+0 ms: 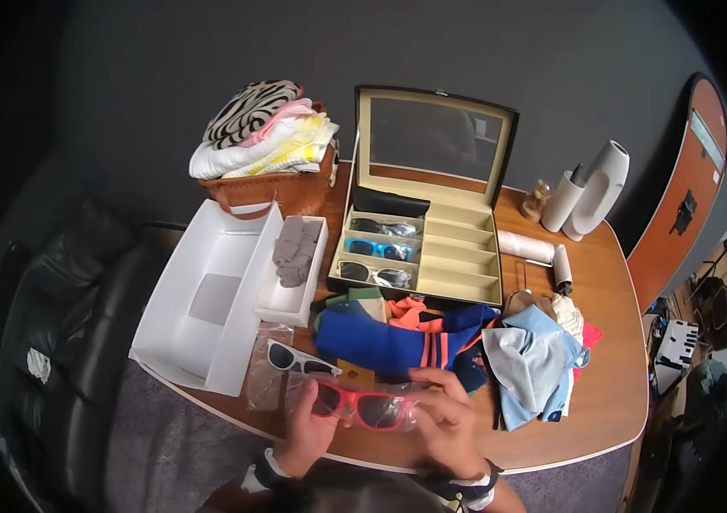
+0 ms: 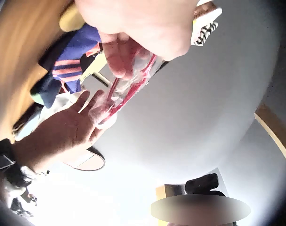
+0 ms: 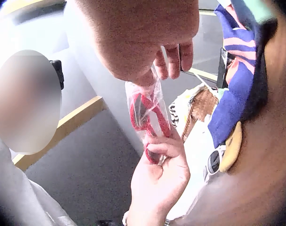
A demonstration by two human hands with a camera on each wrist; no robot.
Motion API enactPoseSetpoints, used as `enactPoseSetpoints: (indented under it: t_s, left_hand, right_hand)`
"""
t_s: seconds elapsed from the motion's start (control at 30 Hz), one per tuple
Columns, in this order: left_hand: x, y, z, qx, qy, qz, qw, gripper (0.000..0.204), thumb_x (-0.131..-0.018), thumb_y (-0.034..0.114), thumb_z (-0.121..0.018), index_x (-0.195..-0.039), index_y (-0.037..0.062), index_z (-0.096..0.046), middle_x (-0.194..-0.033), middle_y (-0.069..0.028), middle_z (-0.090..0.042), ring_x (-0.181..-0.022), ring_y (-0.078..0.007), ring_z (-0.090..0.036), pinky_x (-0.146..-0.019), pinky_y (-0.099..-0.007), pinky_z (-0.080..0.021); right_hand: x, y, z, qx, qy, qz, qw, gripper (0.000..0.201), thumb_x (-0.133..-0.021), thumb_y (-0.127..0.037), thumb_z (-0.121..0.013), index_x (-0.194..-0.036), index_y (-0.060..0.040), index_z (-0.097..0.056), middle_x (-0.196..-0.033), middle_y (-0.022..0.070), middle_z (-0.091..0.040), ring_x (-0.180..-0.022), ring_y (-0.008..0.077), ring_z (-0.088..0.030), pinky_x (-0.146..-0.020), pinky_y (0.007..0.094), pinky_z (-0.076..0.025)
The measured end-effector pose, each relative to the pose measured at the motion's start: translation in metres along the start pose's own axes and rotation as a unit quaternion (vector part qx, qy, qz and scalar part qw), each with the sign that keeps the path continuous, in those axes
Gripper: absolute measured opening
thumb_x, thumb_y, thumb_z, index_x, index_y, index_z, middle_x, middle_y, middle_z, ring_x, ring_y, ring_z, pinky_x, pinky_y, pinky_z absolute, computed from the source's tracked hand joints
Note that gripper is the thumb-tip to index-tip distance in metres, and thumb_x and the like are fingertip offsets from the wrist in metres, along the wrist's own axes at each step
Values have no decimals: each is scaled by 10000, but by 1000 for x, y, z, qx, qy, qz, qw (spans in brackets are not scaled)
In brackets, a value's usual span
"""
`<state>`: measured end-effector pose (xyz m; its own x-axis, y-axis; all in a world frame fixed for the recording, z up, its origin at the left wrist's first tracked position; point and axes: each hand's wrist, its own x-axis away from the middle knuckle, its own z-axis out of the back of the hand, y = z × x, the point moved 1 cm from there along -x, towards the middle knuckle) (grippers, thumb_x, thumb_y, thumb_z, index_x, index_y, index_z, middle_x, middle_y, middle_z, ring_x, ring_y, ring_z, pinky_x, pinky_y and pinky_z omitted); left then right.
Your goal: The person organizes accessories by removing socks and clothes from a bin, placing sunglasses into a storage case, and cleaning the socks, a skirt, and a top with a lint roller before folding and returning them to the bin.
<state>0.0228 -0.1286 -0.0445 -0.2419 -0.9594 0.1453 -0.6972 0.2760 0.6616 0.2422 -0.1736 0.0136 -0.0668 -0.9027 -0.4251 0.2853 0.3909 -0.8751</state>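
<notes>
Red sunglasses (image 1: 372,409) in a clear plastic sleeve are held up between both hands, above the table's front edge. The left hand (image 1: 306,436) grips one end, thumb on the near face; in the right wrist view its fingers curl round the red frame (image 3: 164,125). At the other end the right hand (image 1: 451,426) pinches the sleeve, its other fingers bent; the left wrist view shows this right hand (image 2: 63,132) at the sleeve's far end. White sunglasses (image 1: 302,359) lie just behind the left hand, beside an empty clear sleeve (image 1: 266,385).
An open case (image 1: 459,256) with several glasses in its left column stands behind a pile of blue clothes (image 1: 372,340). White boxes (image 1: 167,342) and a brown basket (image 1: 282,193) are left; light blue clothes (image 1: 530,363), rolls and a white vase (image 1: 601,192) are right.
</notes>
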Motion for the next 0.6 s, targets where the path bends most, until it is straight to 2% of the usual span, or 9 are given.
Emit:
enactPoseSetpoints:
  t_s: [0.07, 0.13, 0.2, 0.23, 0.27, 0.33, 0.37, 0.47, 0.6]
  left_hand:
    - [2, 7, 9, -25, 38, -18, 999, 371, -1111, 393, -446, -1163, 72, -626, -1075, -137, -724, -893, -242, -692, -641, -368, -519]
    - [1, 21, 12, -78, 81, -97, 989, 373, -1115, 395, -441, -1114, 68, -619, -1011, -139, -728, -741, -196, -659, -562, -314, -494]
    - [0, 36, 24, -123, 102, -191, 968, 384, -1116, 401, -440, -1091, 61, -617, -994, -147, -729, -667, -179, -636, -520, -290, -475]
    - [3, 44, 18, -127, 150, -203, 959, 295, -1102, 348, -498, -1111, 73, -603, -982, -106, -706, -611, -112, -577, -464, -263, -451]
    - [4, 44, 20, -165, 166, -212, 949, 255, -1098, 312, -507, -1129, 71, -584, -984, -101, -692, -615, -111, -574, -465, -263, -453]
    - [10, 46, 29, -240, 195, -230, 923, 188, -1089, 240, -525, -1165, 69, -547, -988, -92, -663, -623, -109, -569, -467, -265, -459]
    - [16, 47, 35, -285, 176, -232, 913, 175, -1056, 138, -587, -1177, 49, -498, -1041, -114, -626, -640, -126, -590, -523, -260, -508]
    - [27, 41, 41, -332, 182, -238, 894, 289, -1006, 51, -613, -1266, 56, -486, -1154, -111, -609, -774, -145, -611, -630, -290, -542]
    - [25, 40, 33, -559, 206, -311, 740, 401, -907, -24, -681, -1276, 43, -539, -1262, -140, -560, -1098, -281, -577, -934, -406, -497]
  right_hand:
    - [-2, -4, 1, -1, 47, -25, 999, 166, -886, 4, -748, -1051, 19, -746, -1189, 163, -674, -1095, 269, -660, -944, 353, -518]
    - [-1, -1, 7, 0, 88, -53, 995, 145, -903, -25, -751, -1041, 21, -745, -1135, 155, -687, -1049, 262, -662, -929, 339, -512]
    - [-1, 19, 11, -25, 155, -43, 987, 124, -945, -38, -731, -1040, 37, -703, -1045, 105, -685, -946, 182, -638, -855, 308, -504]
    - [-2, 27, 14, -76, 164, -90, 979, 117, -963, -45, -720, -1048, 30, -692, -1018, 78, -686, -918, 151, -628, -835, 292, -504]
    - [-2, 32, 15, -126, 173, -138, 967, 110, -981, -52, -709, -1056, 24, -680, -990, 51, -686, -890, 120, -618, -816, 277, -503]
    - [-16, 29, 7, -131, 172, -122, 969, 107, -1008, -63, -684, -1089, 5, -666, -956, 10, -693, -845, 71, -616, -773, 232, -500]
    - [-22, 31, 2, -140, 161, -126, 969, 111, -1009, -62, -682, -1097, 4, -664, -953, 8, -695, -839, 69, -619, -770, 227, -501]
    - [-35, 44, -22, -127, 104, -124, 979, 119, -1007, -24, -665, -1120, 14, -658, -978, 25, -714, -869, 64, -644, -792, 226, -523]
    - [-57, 66, -72, -184, 42, -145, 971, 141, -1007, -13, -660, -1137, 42, -654, -984, 43, -726, -865, 71, -651, -808, 231, -533]
